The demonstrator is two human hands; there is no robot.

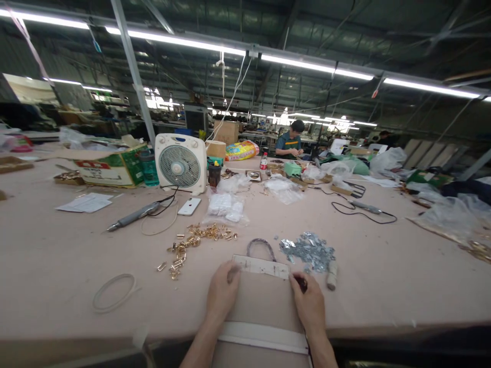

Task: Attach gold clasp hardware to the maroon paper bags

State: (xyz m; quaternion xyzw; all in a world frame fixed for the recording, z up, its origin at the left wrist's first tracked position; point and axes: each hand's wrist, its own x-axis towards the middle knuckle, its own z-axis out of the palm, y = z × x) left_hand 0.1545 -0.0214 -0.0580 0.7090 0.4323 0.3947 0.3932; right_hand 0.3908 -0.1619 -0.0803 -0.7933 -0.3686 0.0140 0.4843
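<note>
A beige strap piece (264, 301) with a white edge lies in front of me on the table, a white band (264, 337) across its near end. My left hand (222, 291) rests on its left side, fingers curled with the fingertips pressing near the top edge. My right hand (309, 301) sits on its right side, pinching something small and dark I cannot make out at the top right corner. A thin loop (261, 243) sticks out beyond the far edge. Gold metal fittings (192, 243) lie scattered to the left, a heap of silver metal parts (309, 249) to the right.
A small wooden-handled tool (332, 275) lies right of my right hand. A white ring (114, 291) lies at left. Farther off are a pen-shaped electric tool (134, 215), a phone (189, 206), bags of parts (226, 207), a box fan (180, 163) and a seated co-worker (290, 140).
</note>
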